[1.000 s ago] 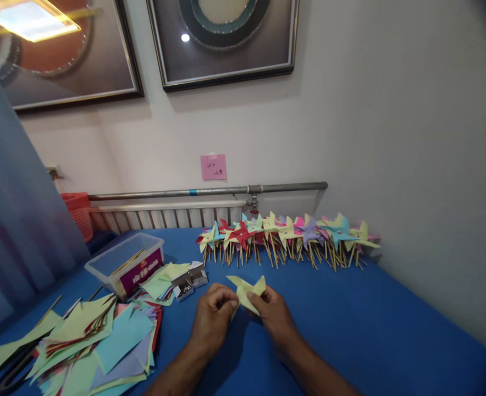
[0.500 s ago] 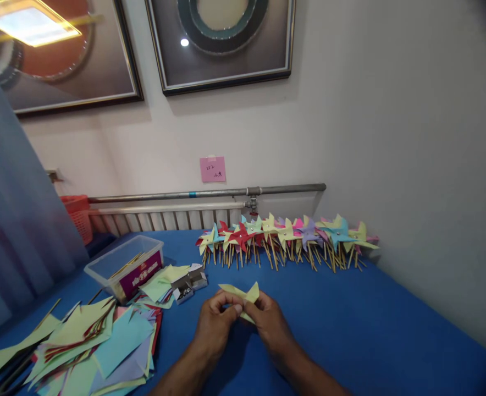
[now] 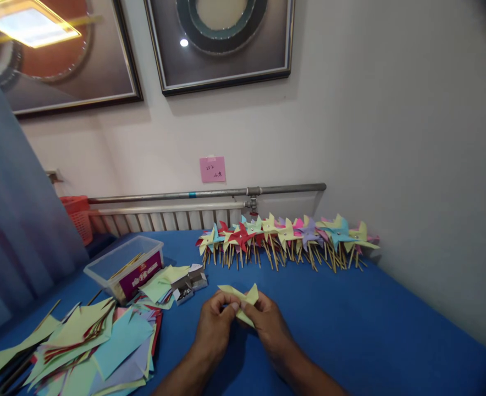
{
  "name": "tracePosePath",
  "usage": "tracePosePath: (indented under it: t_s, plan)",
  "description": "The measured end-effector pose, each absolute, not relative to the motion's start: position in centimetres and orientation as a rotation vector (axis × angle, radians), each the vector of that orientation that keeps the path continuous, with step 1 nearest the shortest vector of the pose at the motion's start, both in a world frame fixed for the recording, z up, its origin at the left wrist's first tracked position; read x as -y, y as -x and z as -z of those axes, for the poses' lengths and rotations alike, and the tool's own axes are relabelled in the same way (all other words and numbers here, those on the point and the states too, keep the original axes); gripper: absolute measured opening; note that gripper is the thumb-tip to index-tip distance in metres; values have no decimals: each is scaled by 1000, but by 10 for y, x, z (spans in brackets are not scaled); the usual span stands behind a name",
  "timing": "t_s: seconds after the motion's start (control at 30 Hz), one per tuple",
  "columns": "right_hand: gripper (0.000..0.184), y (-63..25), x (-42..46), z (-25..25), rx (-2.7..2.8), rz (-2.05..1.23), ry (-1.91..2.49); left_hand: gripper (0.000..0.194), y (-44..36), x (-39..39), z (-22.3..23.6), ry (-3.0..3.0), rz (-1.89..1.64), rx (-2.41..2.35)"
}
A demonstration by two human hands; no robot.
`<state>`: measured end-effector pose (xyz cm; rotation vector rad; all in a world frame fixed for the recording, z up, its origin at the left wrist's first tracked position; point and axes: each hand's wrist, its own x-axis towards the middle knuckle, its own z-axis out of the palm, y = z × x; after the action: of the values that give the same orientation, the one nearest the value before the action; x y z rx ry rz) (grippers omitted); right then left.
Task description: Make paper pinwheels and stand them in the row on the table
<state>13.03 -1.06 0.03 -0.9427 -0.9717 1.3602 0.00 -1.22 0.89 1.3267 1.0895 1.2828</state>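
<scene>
Both of my hands meet over the blue table (image 3: 350,324), pinching a small yellow-green folded paper (image 3: 243,300) between them. My left hand (image 3: 214,324) grips its left side with curled fingers. My right hand (image 3: 268,324) holds the right side, thumb on top. The paper's pointed flaps stick up above my fingers. A small open box of pins (image 3: 184,289) lies just left of my hands.
A row of finished paper pinwheels (image 3: 286,236) on wooden sticks lines the wall at the back. A pile of cut coloured paper (image 3: 90,341) covers the table's left. A clear plastic tub (image 3: 123,264) with sticks stands behind it. An orange basket (image 3: 78,214) sits far left.
The paper's flaps have been folded down flatter between my fingers, and both hands have shifted slightly lower and left.
</scene>
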Motion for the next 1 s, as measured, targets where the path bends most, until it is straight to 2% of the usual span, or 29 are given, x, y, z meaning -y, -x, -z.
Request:
tracePosePath:
  t_s: [0.2, 0.63, 1.0]
  plan:
    - [32, -131, 9, 3, 999, -1364, 934, 21, 0, 11, -12, -1228, -1273, -1051]
    - [30, -130, 6, 8, 1036, -1398, 917, 15, 6, 8, -6, -1458, -1258, -1215]
    - [25, -132, 6, 6, 1102, -1277, 1009, 13, 3, 16, -12, -1529, -1217, -1379]
